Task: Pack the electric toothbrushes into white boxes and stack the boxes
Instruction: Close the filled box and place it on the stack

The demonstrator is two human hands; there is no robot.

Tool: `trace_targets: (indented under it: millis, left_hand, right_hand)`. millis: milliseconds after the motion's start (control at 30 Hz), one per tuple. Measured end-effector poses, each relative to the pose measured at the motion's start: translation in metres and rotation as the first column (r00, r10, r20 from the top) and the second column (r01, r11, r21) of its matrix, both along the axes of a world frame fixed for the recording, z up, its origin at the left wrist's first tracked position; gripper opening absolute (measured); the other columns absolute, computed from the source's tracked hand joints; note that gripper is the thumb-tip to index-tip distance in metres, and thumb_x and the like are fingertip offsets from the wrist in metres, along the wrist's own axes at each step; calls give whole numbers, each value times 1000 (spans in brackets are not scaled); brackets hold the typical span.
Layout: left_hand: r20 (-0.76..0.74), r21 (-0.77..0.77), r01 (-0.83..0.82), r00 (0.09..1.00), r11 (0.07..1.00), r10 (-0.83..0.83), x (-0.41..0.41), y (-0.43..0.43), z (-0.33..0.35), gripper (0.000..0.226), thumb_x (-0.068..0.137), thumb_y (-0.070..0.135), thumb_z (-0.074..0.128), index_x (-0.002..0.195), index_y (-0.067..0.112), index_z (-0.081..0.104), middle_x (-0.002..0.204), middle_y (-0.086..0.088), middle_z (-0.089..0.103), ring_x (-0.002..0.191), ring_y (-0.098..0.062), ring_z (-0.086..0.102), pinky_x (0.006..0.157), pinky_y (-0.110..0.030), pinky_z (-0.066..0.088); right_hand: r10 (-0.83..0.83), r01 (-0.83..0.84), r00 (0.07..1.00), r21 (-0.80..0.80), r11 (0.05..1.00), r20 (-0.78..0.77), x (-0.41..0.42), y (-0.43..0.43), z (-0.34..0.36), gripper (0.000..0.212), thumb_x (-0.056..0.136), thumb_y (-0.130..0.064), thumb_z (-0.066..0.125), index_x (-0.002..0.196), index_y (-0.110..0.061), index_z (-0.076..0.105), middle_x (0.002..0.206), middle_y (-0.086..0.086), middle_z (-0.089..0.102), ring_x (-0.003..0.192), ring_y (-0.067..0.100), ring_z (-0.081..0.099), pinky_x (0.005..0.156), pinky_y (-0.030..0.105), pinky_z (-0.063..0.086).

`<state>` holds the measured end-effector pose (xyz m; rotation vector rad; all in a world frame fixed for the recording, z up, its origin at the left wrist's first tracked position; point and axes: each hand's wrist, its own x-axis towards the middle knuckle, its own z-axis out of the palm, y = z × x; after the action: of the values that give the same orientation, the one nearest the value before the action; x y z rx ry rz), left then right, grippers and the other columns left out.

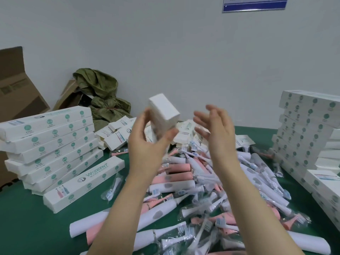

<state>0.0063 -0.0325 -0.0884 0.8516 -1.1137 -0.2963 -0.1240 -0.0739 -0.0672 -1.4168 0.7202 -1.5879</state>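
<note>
My left hand (pixel 147 138) holds a white box (pixel 162 115) raised above the table, its end tilted up and away from me, thumb and fingers curled round its lower part. My right hand (pixel 216 129) hovers just right of the box with fingers spread and relaxed, not touching it. Below both hands lies a heap of pink and white electric toothbrushes (pixel 184 181) in clear bags, with loose brush heads among them. A stack of printed white boxes (pixel 51 144) rises at the left, and another stack (pixel 303 133) stands at the right.
The green table (pixel 27 227) runs under everything. Flat folded box blanks (pixel 117 133) lie behind the heap. A single printed box (pixel 84 183) lies in front of the left stack. A brown carton (pixel 16 85) and a green sack (pixel 103 92) sit by the wall.
</note>
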Motion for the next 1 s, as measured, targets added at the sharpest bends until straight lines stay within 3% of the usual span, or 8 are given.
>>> trace_targets:
  millis: [100,167,300,400,567,800,867,1000]
  left_hand:
    - [-300,-135,408,852,903,-429,12,6,2,67,60,35,86,119,26,56,120,7,65,119,-14,56,102,-48,42]
    - [-357,-174,542,743,822,-566,16,7,-2,66,58,36,87,117,30,60,127,1,62,123,-20,54,106,-57,34]
    - [-433,-188,625,640,758,-635,18,2,-9,81,64,30,84,135,20,45,137,-13,52,127,-29,49,107,-56,33]
    - [-557,-95,519,680,850,-477,20,-1,-12,65,80,12,63,140,7,38,131,-14,57,123,-27,54,107,-48,37]
    - [-811,-154,539,410,828,-417,36,-8,-12,50,98,47,39,128,9,53,124,-17,62,120,-34,55,106,-52,37]
    - [-861,-212,606,256,766,-440,32,-14,-21,38,101,32,41,128,10,56,122,-15,64,113,-31,61,84,-48,53]
    - [-868,-157,576,307,802,-390,33,-15,-20,35,101,29,42,127,12,57,122,-13,64,110,-30,63,86,-45,54]
    - [-659,365,101,730,926,180,35,-17,-22,22,100,23,45,116,19,59,113,-4,67,107,-22,62,96,-44,50]
  right_hand:
    - [46,72,946,345,936,-322,-14,-16,-8,31,96,-27,49,103,2,59,106,25,61,87,6,45,88,47,50]
    - [190,35,908,520,854,-374,-14,-18,-17,42,92,-43,53,111,-6,60,114,22,60,99,31,62,93,46,50]
    - [344,-390,916,673,629,209,-13,-18,-22,29,91,-29,61,112,-9,59,100,18,68,71,25,69,66,31,59]
    - [133,-262,958,577,773,256,-19,-27,-22,22,90,-17,63,104,-1,60,94,14,67,62,19,65,71,28,58]
    - [78,-107,993,423,900,85,-32,-29,-19,25,89,-17,64,105,2,62,90,13,70,62,15,66,80,29,58]
    - [-45,59,997,285,957,-55,-19,-23,-16,10,87,-16,64,87,-6,65,89,16,73,80,27,71,72,25,59]
    - [-53,65,997,274,960,-50,-16,-23,-12,9,87,-16,65,89,-7,65,91,16,73,83,26,72,71,26,59]
    - [-162,191,978,244,951,-134,-11,-23,-12,31,86,-25,63,88,6,63,95,26,68,90,38,67,83,47,56]
